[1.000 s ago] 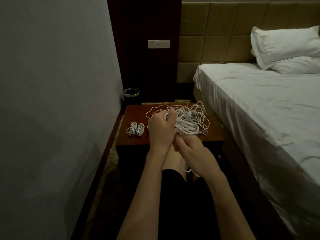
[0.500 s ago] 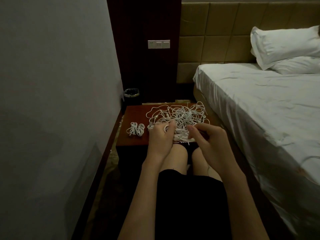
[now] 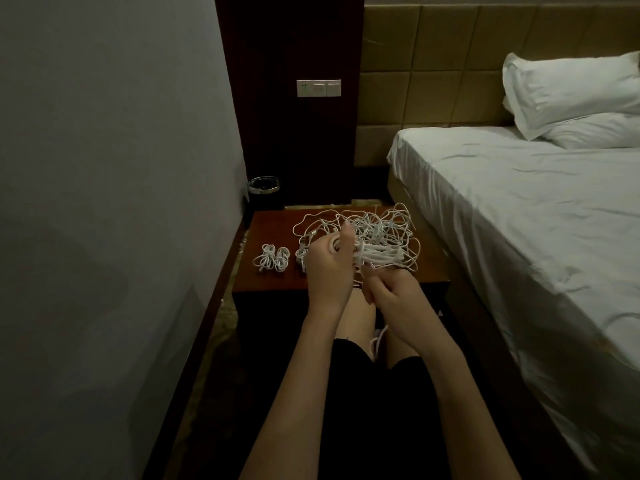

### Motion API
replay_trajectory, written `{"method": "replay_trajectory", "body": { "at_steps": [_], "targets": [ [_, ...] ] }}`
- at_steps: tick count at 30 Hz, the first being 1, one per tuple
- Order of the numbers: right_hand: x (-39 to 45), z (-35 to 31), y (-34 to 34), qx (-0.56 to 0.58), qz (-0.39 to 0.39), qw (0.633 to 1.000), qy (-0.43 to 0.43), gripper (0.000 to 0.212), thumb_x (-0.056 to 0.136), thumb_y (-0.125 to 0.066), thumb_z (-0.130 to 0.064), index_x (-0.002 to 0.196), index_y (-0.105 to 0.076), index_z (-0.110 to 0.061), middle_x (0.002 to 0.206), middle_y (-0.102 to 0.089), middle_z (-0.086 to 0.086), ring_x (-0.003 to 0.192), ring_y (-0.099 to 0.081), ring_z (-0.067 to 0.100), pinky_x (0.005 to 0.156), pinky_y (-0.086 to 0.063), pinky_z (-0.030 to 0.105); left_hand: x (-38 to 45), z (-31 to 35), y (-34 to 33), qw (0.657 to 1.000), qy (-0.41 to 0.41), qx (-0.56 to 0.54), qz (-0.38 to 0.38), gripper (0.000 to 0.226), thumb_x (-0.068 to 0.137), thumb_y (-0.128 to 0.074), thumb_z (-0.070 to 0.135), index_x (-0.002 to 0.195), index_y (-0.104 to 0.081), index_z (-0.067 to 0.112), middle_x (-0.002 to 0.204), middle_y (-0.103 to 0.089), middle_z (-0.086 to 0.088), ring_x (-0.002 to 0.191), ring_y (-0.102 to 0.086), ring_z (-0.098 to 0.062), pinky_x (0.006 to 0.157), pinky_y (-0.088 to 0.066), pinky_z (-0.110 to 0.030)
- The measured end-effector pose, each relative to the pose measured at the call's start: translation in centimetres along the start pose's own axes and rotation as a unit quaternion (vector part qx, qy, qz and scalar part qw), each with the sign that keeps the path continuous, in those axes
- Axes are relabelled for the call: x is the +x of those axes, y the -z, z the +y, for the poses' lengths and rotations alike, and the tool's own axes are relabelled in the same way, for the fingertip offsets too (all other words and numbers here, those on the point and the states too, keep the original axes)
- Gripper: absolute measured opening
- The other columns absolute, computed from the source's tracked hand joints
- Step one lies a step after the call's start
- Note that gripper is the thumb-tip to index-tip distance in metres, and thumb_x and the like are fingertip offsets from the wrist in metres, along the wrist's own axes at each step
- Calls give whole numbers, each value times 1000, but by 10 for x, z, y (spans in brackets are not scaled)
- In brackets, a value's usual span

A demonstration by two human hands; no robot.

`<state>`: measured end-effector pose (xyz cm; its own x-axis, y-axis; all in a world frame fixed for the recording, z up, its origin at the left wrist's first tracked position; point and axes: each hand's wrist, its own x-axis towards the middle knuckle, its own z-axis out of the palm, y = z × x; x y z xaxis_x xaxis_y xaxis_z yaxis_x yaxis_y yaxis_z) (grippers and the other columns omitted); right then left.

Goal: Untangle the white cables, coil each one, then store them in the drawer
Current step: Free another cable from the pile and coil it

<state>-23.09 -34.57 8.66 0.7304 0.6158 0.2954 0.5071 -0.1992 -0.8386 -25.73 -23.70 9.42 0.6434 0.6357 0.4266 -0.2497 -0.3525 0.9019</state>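
Observation:
A tangle of white cables [image 3: 381, 230] lies on the brown nightstand [image 3: 273, 226], toward its right side. My left hand [image 3: 329, 265] grips a partly wound coil of white cable [image 3: 377, 256] at the near edge of the tangle. My right hand [image 3: 391, 292] sits just below and right of it, fingers curled round the cable's free strand [image 3: 379, 341], which hangs down between my knees. A small finished coil [image 3: 272, 259] rests on the nightstand's left part. The drawer front is too dark to make out.
A white bed [image 3: 519, 220] with pillows [image 3: 571, 95] borders the nightstand on the right. A grey wall [image 3: 104, 202] closes the left side. A dark bin [image 3: 265, 192] stands behind the nightstand, under a wall switch plate [image 3: 318, 88].
My right hand dropped from beside the tangle back down toward my knees, drawing the strand with it. My left hand kept its grip on the coil and barely moved.

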Motion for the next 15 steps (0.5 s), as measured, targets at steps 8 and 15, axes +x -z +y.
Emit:
{"method": "replay_trajectory", "body": {
  "at_steps": [8,15],
  "targets": [
    [-5,-11,23,-33,113,990,76,31,91,-57,-30,66,-62,-14,52,-51,-3,49,-44,11,50,-35,15,1,-9,11,982,-85,124,-118,49,101,-49,25,53,-43,30,48,-43,11,44,-42,-7,47,-30,-17],
    [-1,-2,30,229,4,964,-136,22,91,-58,-27,82,-69,-10,55,-50,0,40,-38,6,39,-30,15,-12,11,9,969,77,-119,-204,43,101,-48,21,59,-42,14,45,-36,10,39,-31,-7,41,-26,-18]
  ]
}}
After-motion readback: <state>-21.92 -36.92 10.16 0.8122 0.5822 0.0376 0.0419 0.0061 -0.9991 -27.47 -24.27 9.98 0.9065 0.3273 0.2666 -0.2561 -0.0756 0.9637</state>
